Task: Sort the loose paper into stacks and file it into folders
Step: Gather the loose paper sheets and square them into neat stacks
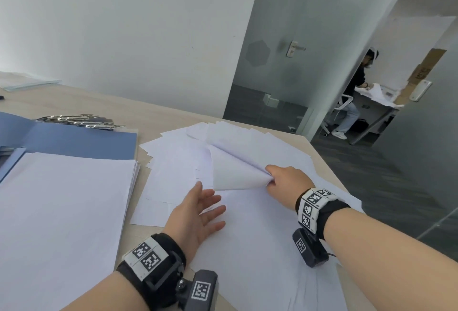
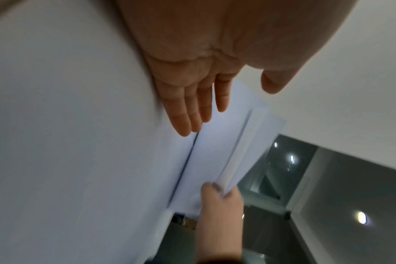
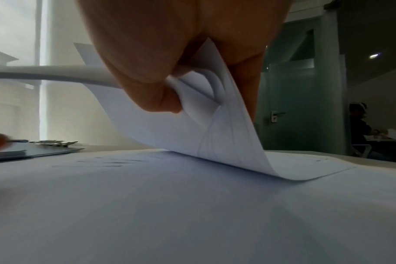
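Near the desk's right edge the right hand [image 1: 285, 181] pinches a few curled sheets [image 1: 233, 172] up off the loose paper [image 1: 173, 162], their free end trailing left toward the flat, released left hand [image 1: 198, 214], which waits just beside them.

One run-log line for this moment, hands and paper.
right hand: pinches lifted sheets off loose paper spread | left hand: open, beside them | neat stack: on blue folder
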`<state>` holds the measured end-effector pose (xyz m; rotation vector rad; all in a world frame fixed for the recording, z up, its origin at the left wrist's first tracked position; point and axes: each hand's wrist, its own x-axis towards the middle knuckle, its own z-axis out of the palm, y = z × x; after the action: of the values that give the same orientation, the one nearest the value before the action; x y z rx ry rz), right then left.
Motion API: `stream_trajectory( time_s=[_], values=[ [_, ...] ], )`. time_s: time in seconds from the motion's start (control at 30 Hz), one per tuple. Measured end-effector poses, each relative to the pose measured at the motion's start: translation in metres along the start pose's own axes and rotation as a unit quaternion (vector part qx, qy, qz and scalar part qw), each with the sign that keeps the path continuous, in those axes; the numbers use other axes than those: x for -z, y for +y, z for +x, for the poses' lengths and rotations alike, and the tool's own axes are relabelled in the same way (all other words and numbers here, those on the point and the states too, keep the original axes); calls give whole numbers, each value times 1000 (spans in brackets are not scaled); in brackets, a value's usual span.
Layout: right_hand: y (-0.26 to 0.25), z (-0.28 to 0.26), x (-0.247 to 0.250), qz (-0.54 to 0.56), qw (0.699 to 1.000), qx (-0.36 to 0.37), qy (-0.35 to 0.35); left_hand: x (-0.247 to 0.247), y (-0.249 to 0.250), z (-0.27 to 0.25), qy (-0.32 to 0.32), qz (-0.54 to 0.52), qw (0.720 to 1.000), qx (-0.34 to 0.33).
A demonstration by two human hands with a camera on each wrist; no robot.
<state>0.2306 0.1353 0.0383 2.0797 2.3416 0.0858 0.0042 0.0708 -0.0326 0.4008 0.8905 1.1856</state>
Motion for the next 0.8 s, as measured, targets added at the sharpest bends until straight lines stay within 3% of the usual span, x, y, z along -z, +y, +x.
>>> stream_trajectory(
  time_s=[0.17,0.4,0.5,0.57,0.7,0.8],
  values=[
    [8,-59,-5,-68,994,59,-58,7,11,-6,-8,-49,998,42],
    [14,-118,-13,-63,983,130,-116,5,19,-42,34,124,991,48],
    [19,-136,-7,-11,969,145,-197,7,19,-46,43,191,980,26],
    [24,-143,-2,30,965,123,-229,11,18,-46,40,225,973,26],
    [37,-136,-3,108,978,26,-174,18,16,-40,49,264,963,31],
    [44,-125,-13,114,977,-45,-174,14,16,-43,52,274,959,44]
  ],
)
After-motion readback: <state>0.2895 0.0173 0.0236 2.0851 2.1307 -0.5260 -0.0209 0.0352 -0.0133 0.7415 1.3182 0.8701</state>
